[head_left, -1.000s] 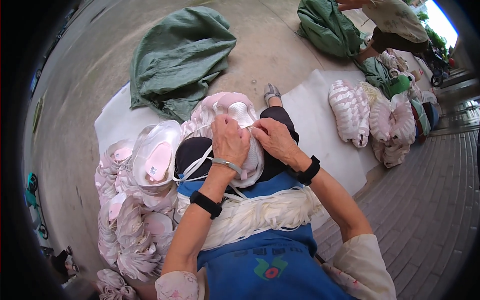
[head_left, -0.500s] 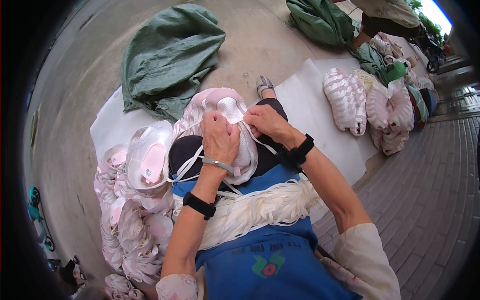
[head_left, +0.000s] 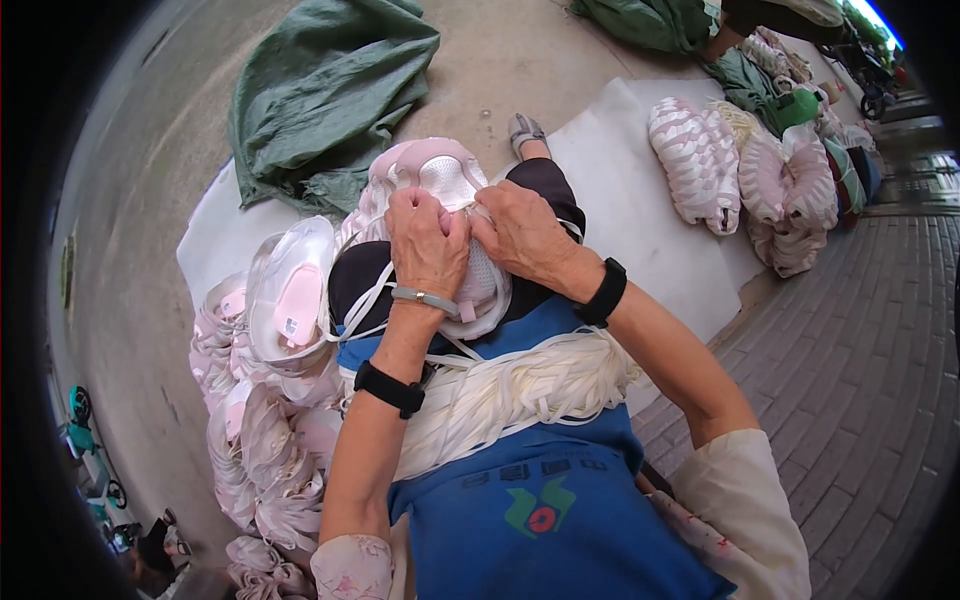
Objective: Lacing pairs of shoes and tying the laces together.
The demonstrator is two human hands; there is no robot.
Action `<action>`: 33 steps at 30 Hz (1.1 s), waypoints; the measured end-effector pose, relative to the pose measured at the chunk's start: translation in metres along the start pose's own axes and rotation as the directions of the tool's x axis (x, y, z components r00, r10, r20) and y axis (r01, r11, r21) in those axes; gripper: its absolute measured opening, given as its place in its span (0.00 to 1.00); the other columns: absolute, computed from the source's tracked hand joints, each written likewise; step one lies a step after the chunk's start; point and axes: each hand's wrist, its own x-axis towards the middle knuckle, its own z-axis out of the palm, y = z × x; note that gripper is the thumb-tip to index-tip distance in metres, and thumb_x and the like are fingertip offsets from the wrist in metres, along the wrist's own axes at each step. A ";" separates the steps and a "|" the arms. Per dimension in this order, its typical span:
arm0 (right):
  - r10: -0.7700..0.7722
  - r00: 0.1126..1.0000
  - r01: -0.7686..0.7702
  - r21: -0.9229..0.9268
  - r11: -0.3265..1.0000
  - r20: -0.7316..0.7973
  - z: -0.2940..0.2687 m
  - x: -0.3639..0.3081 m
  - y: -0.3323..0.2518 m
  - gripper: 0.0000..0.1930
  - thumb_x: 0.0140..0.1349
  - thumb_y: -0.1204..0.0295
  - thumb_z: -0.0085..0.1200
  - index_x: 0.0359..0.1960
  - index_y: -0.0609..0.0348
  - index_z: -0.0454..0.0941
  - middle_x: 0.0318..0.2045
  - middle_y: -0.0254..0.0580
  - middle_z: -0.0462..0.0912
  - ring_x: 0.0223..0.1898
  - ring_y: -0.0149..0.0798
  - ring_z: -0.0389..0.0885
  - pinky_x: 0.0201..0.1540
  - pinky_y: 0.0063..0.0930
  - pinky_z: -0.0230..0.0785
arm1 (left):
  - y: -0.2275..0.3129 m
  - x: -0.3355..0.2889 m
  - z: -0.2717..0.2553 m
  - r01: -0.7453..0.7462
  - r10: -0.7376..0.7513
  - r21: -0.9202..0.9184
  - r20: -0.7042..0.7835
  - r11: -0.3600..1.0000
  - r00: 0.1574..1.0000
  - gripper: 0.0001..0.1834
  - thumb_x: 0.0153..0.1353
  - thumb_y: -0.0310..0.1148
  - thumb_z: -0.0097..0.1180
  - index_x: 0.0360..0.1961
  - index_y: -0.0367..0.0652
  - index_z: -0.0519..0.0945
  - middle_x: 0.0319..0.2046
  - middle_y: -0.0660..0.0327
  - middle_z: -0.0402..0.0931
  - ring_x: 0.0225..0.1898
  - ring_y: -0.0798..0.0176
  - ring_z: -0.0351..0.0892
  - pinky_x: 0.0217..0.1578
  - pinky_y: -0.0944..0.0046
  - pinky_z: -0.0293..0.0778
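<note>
A pink and white shoe upper point(head_left: 487, 292) lies across my lap, its mesh tongue showing between my wrists. My left hand point(head_left: 428, 240) is closed in a pinch at the upper's lacing edge. Right beside it, my right hand point(head_left: 525, 235) pinches a white shoelace at the same edge, fingertips nearly meeting those of the left. The fingertips partly hide the eyelets. Loose lace ends point(head_left: 368, 305) trail left over my dark trouser leg. A thick bundle of cream shoelaces point(head_left: 500, 408) rests across my blue apron point(head_left: 560, 490).
Stacked pink and white uppers point(head_left: 265, 440) stand on my left. More uppers point(head_left: 692, 165) sit on a white sheet point(head_left: 600, 160) at the right. A green sack point(head_left: 330, 100) lies ahead; another person bends beside a second sack point(head_left: 640, 22) at the far right.
My right hand has come in closer to my left at the upper, and its fingers have bent inward. The whole view has shifted, with the scene sitting slightly higher.
</note>
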 end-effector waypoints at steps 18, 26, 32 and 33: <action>-0.071 0.981 0.065 0.040 0.997 0.180 -0.001 -0.002 0.009 0.11 0.50 0.80 0.49 0.37 0.68 0.73 0.32 0.58 0.72 0.38 0.56 0.72 0.43 0.43 0.68 | 0.002 -0.004 -0.001 0.002 -0.001 -0.026 0.039 1.000 0.999 0.07 0.48 0.26 0.58 0.24 0.34 0.73 0.39 0.48 0.68 0.41 0.45 0.70 0.44 0.51 0.67; -0.053 0.997 0.050 0.048 0.998 0.053 -0.003 -0.016 -0.007 0.15 0.47 0.82 0.49 0.40 0.69 0.75 0.32 0.55 0.72 0.37 0.56 0.73 0.40 0.44 0.68 | 0.005 -0.016 -0.008 -0.027 0.033 -0.161 0.039 0.987 0.999 0.08 0.50 0.24 0.61 0.27 0.34 0.73 0.46 0.45 0.70 0.47 0.43 0.72 0.48 0.53 0.70; -0.034 0.999 0.036 0.125 0.992 -0.021 -0.009 -0.024 -0.024 0.06 0.48 0.81 0.51 0.29 0.69 0.73 0.31 0.58 0.72 0.36 0.59 0.74 0.39 0.47 0.69 | 0.007 -0.019 -0.013 -0.060 0.072 -0.158 0.072 0.986 0.995 0.10 0.49 0.27 0.64 0.30 0.35 0.75 0.46 0.45 0.70 0.49 0.44 0.73 0.49 0.56 0.71; -0.010 1.000 0.011 0.131 0.991 -0.011 -0.009 -0.024 -0.024 0.07 0.48 0.81 0.51 0.30 0.69 0.74 0.32 0.58 0.72 0.36 0.59 0.74 0.39 0.47 0.69 | 0.008 -0.020 -0.013 -0.041 0.056 -0.179 0.078 0.983 0.995 0.10 0.49 0.26 0.64 0.31 0.36 0.76 0.46 0.45 0.70 0.48 0.45 0.73 0.48 0.55 0.71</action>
